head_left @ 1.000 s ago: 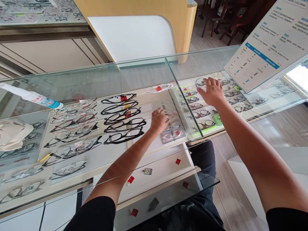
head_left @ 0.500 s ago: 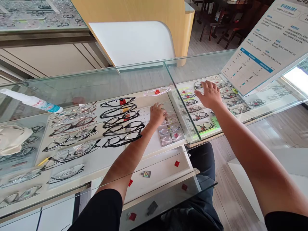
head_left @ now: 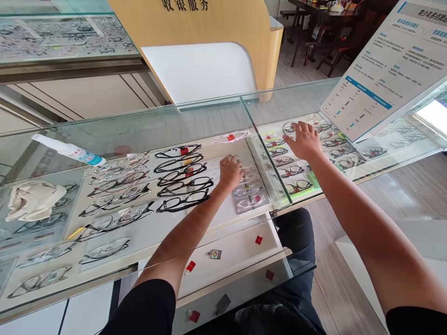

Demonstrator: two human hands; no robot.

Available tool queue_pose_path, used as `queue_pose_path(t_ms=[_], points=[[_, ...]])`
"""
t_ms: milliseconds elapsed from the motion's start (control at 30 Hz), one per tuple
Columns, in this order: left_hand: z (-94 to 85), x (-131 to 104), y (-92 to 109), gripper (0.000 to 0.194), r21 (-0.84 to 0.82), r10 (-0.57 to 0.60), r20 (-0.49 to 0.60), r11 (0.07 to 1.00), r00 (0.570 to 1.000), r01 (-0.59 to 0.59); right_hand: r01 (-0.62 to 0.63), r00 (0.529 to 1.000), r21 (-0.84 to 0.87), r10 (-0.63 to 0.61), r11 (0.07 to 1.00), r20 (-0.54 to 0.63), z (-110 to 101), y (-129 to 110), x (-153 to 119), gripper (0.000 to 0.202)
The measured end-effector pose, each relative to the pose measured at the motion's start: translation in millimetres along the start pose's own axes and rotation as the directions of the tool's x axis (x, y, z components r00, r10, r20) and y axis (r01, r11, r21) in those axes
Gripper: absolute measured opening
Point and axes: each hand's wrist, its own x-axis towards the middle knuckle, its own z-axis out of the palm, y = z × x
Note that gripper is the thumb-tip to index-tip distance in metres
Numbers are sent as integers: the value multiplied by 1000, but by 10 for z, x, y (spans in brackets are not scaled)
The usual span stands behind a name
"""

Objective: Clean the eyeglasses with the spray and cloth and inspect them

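Observation:
My left hand point(head_left: 231, 172) is inside the glass display case, over a pale panel beside a small clear tray of eyeglasses point(head_left: 248, 190). Its fingers are curled in; whatever they may hold is hidden. Left of it lies a column of black-framed eyeglasses point(head_left: 183, 202) with red and yellow tags. Beyond it rests a clear-framed pair with a red tag point(head_left: 231, 137). My right hand point(head_left: 304, 140) is spread with its fingers apart on the glass top, above rows of eyeglasses point(head_left: 291, 170) in the right section.
A white spray bottle point(head_left: 70, 150) and a crumpled cream cloth point(head_left: 35, 200) lie on the glass at the left. A printed sign point(head_left: 387, 70) stands at the right. Below, an open drawer point(head_left: 237, 249) holds red tags. A wooden counter point(head_left: 223, 23) stands opposite.
The view has shifted a little, so the case and bottle sit slightly farther right and lower. Both hands stay in nearly the same places.

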Motion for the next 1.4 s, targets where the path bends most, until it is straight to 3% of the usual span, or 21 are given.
queue_pose_path(t_ms=[100, 233, 333, 433, 500, 533, 600, 633, 667, 700, 733, 800, 900, 967, 1033, 1200, 1400], points=[[-79, -460, 230, 19, -91, 20, -34, 996, 999, -23, -3, 1000, 17, 3, 1000, -9, 19, 13, 10, 82], [-181, -1336, 550, 32, -408, 163, 124, 907, 979, -100, 4, 999, 57, -2, 998, -36, 71, 46, 35, 81], [-405, -1811, 733, 39, -594, 280, 259, 801, 924, -76, 12, 999, 76, -9, 997, -40, 95, 58, 47, 81], [-895, -2007, 888, 50, -681, 329, 486, 723, 809, 115, 9, 999, 80, -7, 997, -35, 96, 54, 49, 83], [-1358, -2040, 974, 59, -703, 434, 654, 651, 620, 286, 6, 999, 85, -3, 996, -34, 91, 45, 47, 83], [-1610, -2036, 1006, 62, -717, 502, 672, 624, 545, 310, 4, 999, 89, 0, 996, -37, 88, 40, 45, 82], [-2096, -1970, 1030, 61, -735, 582, 653, 641, 485, 221, -2, 999, 92, 6, 996, -40, 79, 28, 39, 80], [-2307, -1892, 1015, 55, -723, 563, 635, 674, 529, 151, -5, 999, 90, 8, 996, -38, 74, 22, 36, 80], [-2481, -1773, 981, 48, -686, 507, 592, 725, 626, 61, -5, 999, 85, 8, 996, -34, 68, 17, 32, 81], [-2612, -1610, 925, 44, -601, 415, 509, 798, 754, -34, -7, 1000, 80, 9, 997, -28, 62, 14, 29, 82], [-2693, -1405, 848, 42, -483, 342, 404, 867, 849, -120, -9, 1000, 76, 10, 997, -23, 56, 11, 26, 83], [-2712, -898, 646, 47, -227, 287, 255, 946, 923, -231, -10, 1000, 71, 12, 997, -18, 44, 9, 22, 83], [-2475, -96, 338, 55, -1, 319, 160, 946, 934, -323, -9, 1000, 63, 10, 998, -14, 23, 1, 20, 83], [-2258, 314, 220, 51, 87, 295, 199, 944, 934, -317, -16, 1000, 60, 16, 998, 3, 4, -10, 22, 84], [-2073, 563, 200, 46, 141, 251, 246, 946, 936, -291, -32, 999, 59, 30, 998, 33, -15, -23, 25, 86], [-1884, 705, 296, 44, 234, 182, 302, 937, 936, -258, -27, 998, 41, 25, 999, 49, -5, -18, 43, 85], [-1997, 599, 352, 39, 180, 232, 225, 945, 946, -274, -17, 1000, 62, 16, 998, 16, 57, 14, 65, 84]])
